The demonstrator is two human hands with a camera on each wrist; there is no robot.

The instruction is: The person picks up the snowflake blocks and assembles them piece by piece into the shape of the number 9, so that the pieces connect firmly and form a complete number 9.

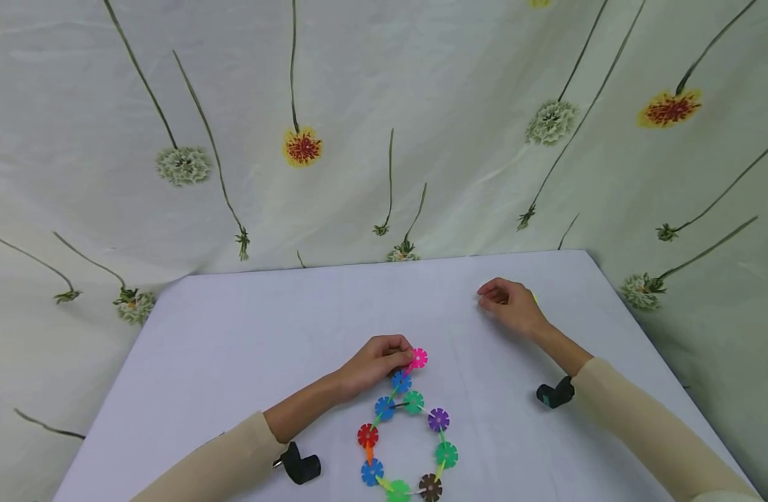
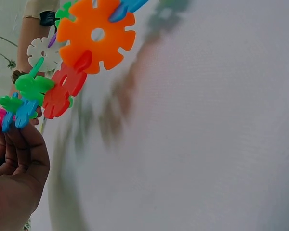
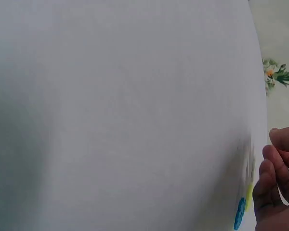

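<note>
Notched plastic discs in several colours are joined into a ring on the white table, with a short tail at its far end. At the tail's tip, my left hand (image 1: 376,362) pinches the pink disc (image 1: 419,358), just beyond a blue disc (image 1: 401,381). An orange disc (image 2: 77,36) and a red disc (image 2: 65,91) of the ring stand out in the left wrist view. Farther off to the right, my right hand (image 1: 514,305) hovers over the table, fingers loosely bent, no held piece visible. Near its fingers lie a blue disc (image 3: 239,214) and a yellow disc (image 3: 249,195).
The white tabletop (image 1: 265,314) ends at a flower-patterned cloth (image 1: 359,84) hanging behind it. Black wrist cameras sit by the left sleeve (image 1: 233,453) and the right sleeve (image 1: 647,425).
</note>
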